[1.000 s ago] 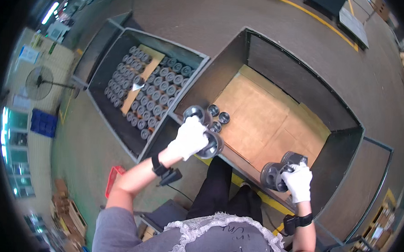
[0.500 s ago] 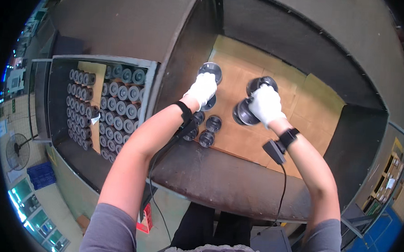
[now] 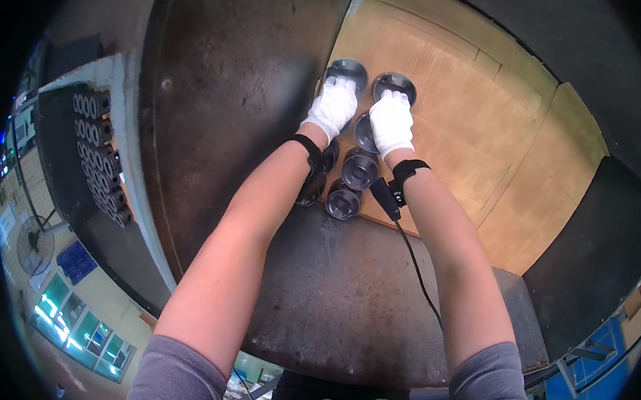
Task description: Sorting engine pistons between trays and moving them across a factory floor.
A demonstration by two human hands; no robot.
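Note:
My left hand [image 3: 332, 108], in a white glove, is closed on a dark round flanged metal part [image 3: 347, 71] by the bin's left wall. Just to its right, my gloved right hand [image 3: 392, 125] has its fingers closed on a second flanged part [image 3: 395, 85]. The two parts stand side by side, with a small gap between their rims. Nearer to me, several similar parts are grouped in two columns, among them one dark part [image 3: 360, 167] and another [image 3: 343, 200]. The gloves hide the lower portions of both held parts.
Brown cardboard [image 3: 476, 143] lines the floor of the dark metal bin [image 3: 225, 86]. To the left, beyond the wall, another bin holds rows of grey ring-ended parts [image 3: 95, 152]. A cable [image 3: 421, 278] hangs from the black band on my right wrist.
My right hand has moved left with a flanged part, now beside my left hand's. No parts show on the middle cardboard now. The view has shifted closer over the bin's left side.

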